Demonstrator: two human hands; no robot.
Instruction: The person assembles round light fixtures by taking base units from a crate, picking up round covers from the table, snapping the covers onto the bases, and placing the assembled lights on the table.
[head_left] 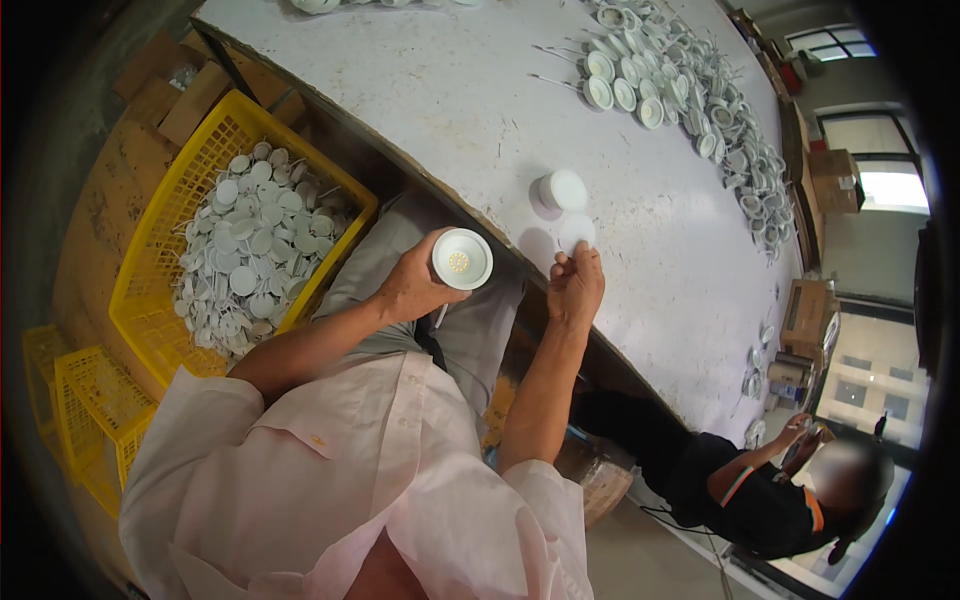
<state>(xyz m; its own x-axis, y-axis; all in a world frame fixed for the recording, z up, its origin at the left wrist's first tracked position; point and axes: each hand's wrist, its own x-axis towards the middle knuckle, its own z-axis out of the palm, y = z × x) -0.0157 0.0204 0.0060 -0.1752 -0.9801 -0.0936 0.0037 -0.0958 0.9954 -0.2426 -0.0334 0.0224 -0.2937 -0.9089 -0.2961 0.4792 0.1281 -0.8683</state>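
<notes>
My left hand [408,280] is wrapped round a white LED downlight [462,258], its open face turned up. A cluster of small yellowish LED chips shows at the bottom of its cup, and a short lead hangs below. Over the table's edge, my right hand [577,287] pinches a thin, translucent white disc [576,232] between thumb and fingers. Just beyond that disc, a short stack of similar white discs [566,190] stands on the white table [440,100].
A yellow plastic basket [150,270] full of round white lights with leads [245,230] stands at my left. Many more downlights [690,100] lie heaped across the far right of the table. Another person in dark clothes [740,495] sits at the lower right. Cardboard boxes [808,318] stand beyond the table.
</notes>
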